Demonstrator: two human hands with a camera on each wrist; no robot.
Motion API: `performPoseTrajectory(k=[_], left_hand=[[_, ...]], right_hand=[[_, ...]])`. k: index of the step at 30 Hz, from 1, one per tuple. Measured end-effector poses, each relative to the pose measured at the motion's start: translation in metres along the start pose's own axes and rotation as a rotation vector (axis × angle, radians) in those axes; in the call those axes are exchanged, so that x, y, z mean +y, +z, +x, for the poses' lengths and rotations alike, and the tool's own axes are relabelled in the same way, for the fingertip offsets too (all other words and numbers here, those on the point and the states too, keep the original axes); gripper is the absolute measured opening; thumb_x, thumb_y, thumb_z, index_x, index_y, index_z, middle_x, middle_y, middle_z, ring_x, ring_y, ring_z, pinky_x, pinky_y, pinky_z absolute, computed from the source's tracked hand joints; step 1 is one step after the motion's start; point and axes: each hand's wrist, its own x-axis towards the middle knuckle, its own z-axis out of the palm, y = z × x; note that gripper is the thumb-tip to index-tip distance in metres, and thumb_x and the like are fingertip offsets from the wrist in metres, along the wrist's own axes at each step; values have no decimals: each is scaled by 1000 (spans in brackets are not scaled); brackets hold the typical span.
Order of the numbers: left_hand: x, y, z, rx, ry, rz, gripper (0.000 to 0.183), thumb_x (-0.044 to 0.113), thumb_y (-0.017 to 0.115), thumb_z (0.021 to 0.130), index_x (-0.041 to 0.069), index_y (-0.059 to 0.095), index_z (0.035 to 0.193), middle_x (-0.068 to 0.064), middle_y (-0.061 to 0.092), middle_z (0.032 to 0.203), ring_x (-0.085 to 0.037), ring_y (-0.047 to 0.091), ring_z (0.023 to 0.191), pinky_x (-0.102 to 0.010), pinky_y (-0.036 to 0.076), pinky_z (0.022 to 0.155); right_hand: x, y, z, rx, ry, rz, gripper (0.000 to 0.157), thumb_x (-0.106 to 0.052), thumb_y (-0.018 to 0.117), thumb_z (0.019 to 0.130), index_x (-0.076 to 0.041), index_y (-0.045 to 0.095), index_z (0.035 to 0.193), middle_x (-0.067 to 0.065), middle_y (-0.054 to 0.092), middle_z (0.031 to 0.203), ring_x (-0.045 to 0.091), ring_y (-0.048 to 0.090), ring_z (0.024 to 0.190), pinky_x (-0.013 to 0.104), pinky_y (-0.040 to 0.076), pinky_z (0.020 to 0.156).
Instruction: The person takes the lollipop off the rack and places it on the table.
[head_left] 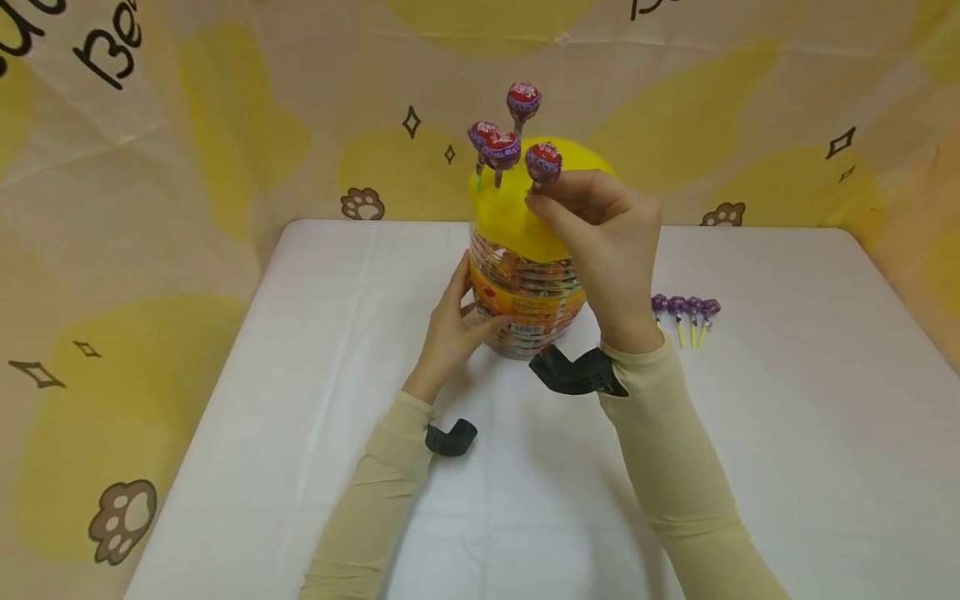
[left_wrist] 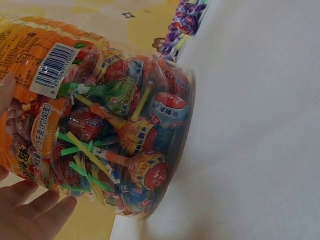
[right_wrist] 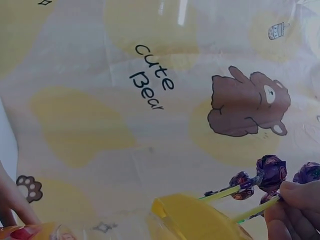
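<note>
A clear plastic jar [head_left: 525, 300] of wrapped lollipops, with a domed yellow lid [head_left: 502, 221], stands on the table. Several purple-and-red wrapped lollipops [head_left: 501, 150] stick up out of the lid. My left hand [head_left: 448, 340] holds the jar low on its left side, thumb across the front; some fingers are hidden behind it. In the left wrist view, that hand's fingers [left_wrist: 52, 215] lie along the jar's orange label [left_wrist: 25, 65]. My right hand [head_left: 621, 242] pinches another lollipop [head_left: 543, 162] just below its head, over the lid. In the right wrist view, its yellow-green stick [right_wrist: 260, 207] meets the lid [right_wrist: 187, 217].
Several purple lollipops with yellow sticks [head_left: 678, 308] lie in a row right of the jar, partly hidden by the right hand. The white tabletop [head_left: 360, 333] ends at a yellow-patterned cloth backdrop [head_left: 300, 100]. Black wrist camera mounts [head_left: 573, 371] jut from both sleeves.
</note>
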Motion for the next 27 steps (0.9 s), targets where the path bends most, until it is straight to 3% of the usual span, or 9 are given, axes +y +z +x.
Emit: performPoseTrajectory(k=[7,27], left_hand=[[-1,1,-1,1,7,-1,95,18,75,82,14,12,153,-5,22,155,-24,32,136,-40,38,105],[-1,0,0,6,28,-15,97,19,76,81,14,12,153,-6,21,155,-25,31,136,-41,38,105]], right_hand=[[0,-1,4,8,16,39,14,-3,75,80,4,73,92,9,71,89,20,66,83,31,55,82],[4,-21,2,-2,117,316,6,1,72,79,2,72,85,11,68,85,27,61,84,30,53,82]])
